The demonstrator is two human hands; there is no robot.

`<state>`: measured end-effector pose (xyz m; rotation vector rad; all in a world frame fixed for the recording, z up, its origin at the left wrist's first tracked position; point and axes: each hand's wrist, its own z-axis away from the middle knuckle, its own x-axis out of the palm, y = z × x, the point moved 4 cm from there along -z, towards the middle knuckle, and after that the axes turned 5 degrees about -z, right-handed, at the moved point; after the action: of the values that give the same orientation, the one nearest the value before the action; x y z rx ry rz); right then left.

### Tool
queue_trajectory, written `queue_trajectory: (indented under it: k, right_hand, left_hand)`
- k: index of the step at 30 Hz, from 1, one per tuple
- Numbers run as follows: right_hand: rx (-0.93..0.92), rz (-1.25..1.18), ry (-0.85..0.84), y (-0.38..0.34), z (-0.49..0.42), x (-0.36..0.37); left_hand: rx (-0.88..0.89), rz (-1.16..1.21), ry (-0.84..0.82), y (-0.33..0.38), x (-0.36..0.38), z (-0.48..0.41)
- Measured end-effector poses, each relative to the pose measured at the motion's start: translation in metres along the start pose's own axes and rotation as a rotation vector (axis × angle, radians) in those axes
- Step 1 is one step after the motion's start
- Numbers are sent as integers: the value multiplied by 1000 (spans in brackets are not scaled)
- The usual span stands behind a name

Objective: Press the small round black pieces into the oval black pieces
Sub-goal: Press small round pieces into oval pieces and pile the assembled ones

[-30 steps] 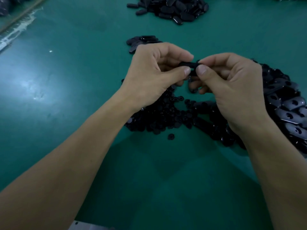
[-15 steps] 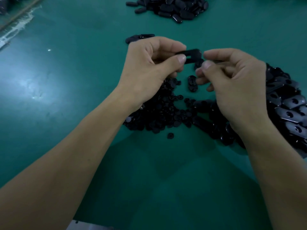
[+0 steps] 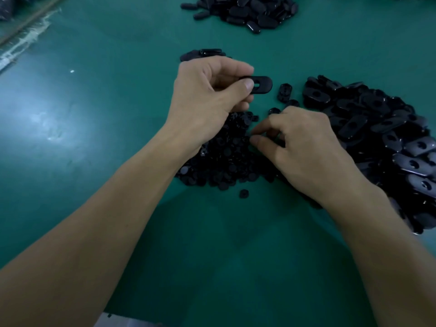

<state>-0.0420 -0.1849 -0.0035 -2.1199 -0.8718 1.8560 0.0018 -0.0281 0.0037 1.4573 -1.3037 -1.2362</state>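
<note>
Midway up the frame, the left hand (image 3: pixel 207 100) pinches an oval piece (image 3: pixel 263 84) between thumb and forefinger. The piece's free end points right and its slotted hole shows just past the thumbnail. Below and to the right, the right hand (image 3: pixel 306 149) sits knuckles-up at the edge of the heap of round pieces (image 3: pixel 221 159) in the centre of the frame. Its thumb and forefinger curl toward each other with the tips nearly meeting, but it is not possible to tell whether they have caught a piece. One stray round piece (image 3: pixel 243 193) lies alone just below the heap on the green table (image 3: pixel 94 138). An oval pile (image 3: pixel 382 138) fills the right edge, a few loose pieces (image 3: pixel 284 90) lie between it and the held oval, and a far pile (image 3: pixel 247 13) sits at top centre.
</note>
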Motion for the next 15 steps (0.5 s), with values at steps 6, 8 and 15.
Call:
queue_trajectory:
  k: [6, 8, 15]
  right_hand:
    - [-2, 23, -19, -1, 0, 0]
    - [1, 1, -14, -1, 0, -1]
    - [10, 29, -14, -1, -2, 1]
  left_hand:
    - [-4, -4, -1, -1, 0, 0]
    - [-9, -5, -1, -2, -1, 0]
    - [-14, -18, -7, -2, 0, 1]
